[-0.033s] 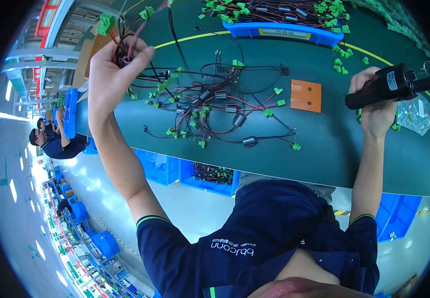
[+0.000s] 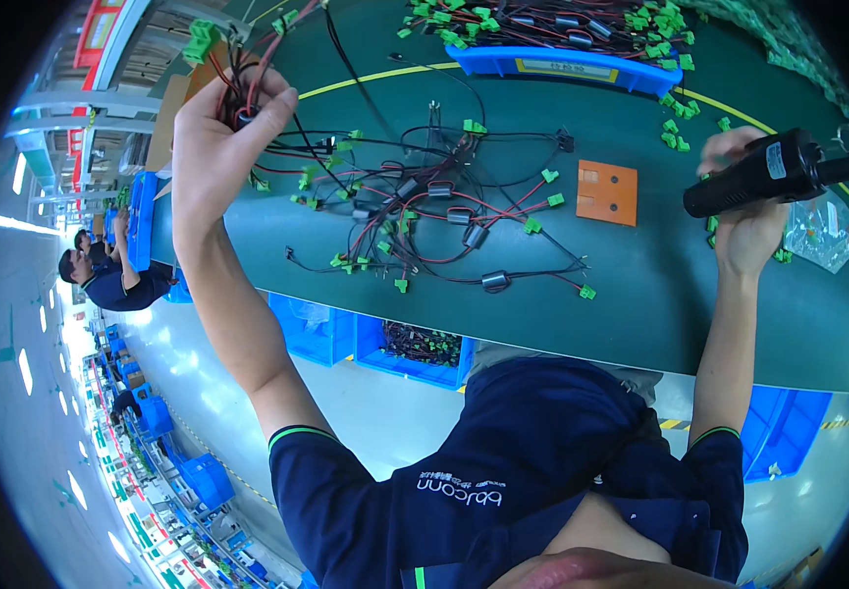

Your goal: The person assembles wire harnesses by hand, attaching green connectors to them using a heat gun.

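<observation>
Workshop floor is stretching behind & to yr L, and the green table is filling the space in front; a blue tray of harnesses is sitting on the far side, loose harnesses are lying tangled mid-table, an orange block to their R. Yr L hand is hovering over the table's L end, fingers curling closed round a red/blk wire bundle; yr R hand is showing above & below a blk cylinder. That cylinder's hiding most of yr R palm, so can't tell how far it's opening or if it's gripping anything; some bundle wires are running off the top edge
</observation>
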Tool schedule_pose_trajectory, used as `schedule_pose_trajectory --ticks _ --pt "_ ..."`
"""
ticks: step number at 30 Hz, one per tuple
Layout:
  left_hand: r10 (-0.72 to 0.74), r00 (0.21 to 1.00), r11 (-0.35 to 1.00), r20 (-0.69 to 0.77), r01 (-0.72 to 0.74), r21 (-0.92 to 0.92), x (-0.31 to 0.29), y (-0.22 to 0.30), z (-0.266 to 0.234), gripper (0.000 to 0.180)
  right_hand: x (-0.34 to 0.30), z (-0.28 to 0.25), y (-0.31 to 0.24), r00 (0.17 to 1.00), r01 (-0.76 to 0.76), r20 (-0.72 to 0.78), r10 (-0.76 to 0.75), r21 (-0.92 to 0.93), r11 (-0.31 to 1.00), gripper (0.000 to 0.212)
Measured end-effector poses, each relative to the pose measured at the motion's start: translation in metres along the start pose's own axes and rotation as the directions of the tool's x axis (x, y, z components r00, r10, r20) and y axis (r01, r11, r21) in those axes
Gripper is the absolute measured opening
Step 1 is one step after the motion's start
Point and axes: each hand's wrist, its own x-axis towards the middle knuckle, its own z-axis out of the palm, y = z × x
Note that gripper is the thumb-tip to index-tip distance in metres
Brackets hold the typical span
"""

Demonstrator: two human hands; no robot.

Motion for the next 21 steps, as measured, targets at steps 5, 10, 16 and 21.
schedule_pose_trajectory --ticks 5,10,16,21 --pt "-0.087 0.996 0.996 -0.006 0.087 -0.004 0.001 0.023 -0.027 0.015 -0.011 -0.057 -0.048 0.543 0.822 0.054 -0.838 -0.24 0.517 0.033" --pt "0.113 0.993 0.991 -0.034 -0.11 0.08 -0.007 0.006 -0.053 0.017 -0.032 0.084 -0.036 0.666 0.651 0.652 -0.362 -0.27 0.71 0.019" --pt "0.129 0.977 0.99 -0.17 -0.136 -0.033 0.005 0.026 -0.065 0.022 -0.018 0.167 0.055 0.74 0.371 0.672 0.015 -0.427 0.825 0.049" --pt "0.108 0.983 0.991 -0.151 -0.119 -0.066 0.0 0.033 -0.076 0.022 -0.003 0.215 0.057 0.675 0.141 0.731 0.101 -0.261 0.955 0.067"
